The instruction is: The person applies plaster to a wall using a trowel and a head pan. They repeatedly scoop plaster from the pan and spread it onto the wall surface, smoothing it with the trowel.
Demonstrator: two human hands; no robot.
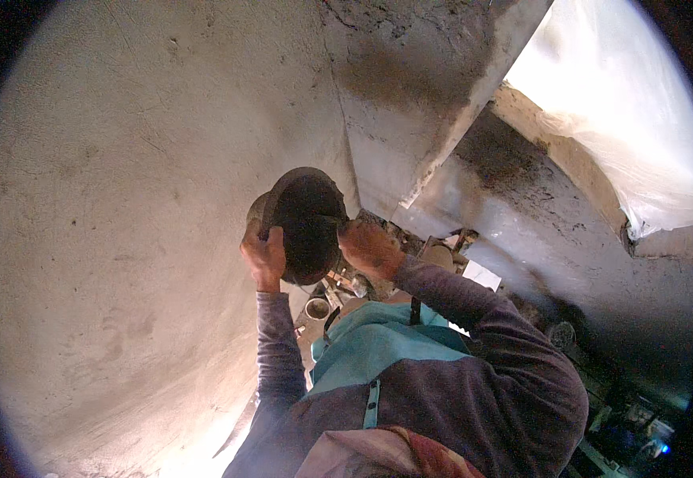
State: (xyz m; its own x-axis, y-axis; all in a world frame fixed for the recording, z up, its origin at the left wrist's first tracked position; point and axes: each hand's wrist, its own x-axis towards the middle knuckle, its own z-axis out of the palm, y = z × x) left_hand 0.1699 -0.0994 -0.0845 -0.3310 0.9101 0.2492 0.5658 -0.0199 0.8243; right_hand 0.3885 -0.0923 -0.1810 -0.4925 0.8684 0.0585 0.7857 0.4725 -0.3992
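Observation:
In front of me a dark, round, hollow bowl [308,227] is held up in the air, its mouth tilted toward me and its inside in deep shadow. My left hand [265,256] grips its left side, with the thumb over the rim. At the right rim is my right hand [372,248], fingers curled closed against the edge. A thin line runs from those fingertips across the bowl's dark inside. Whether it is a thin tool or part of the bowl, I cannot tell.
A pale rough wall [147,207] rises close on my left. Below the bowl stands a small round container [317,308] among scattered objects. A white flat piece [482,275] lies to the right. Light comes through a sheet-covered opening [625,103] at upper right.

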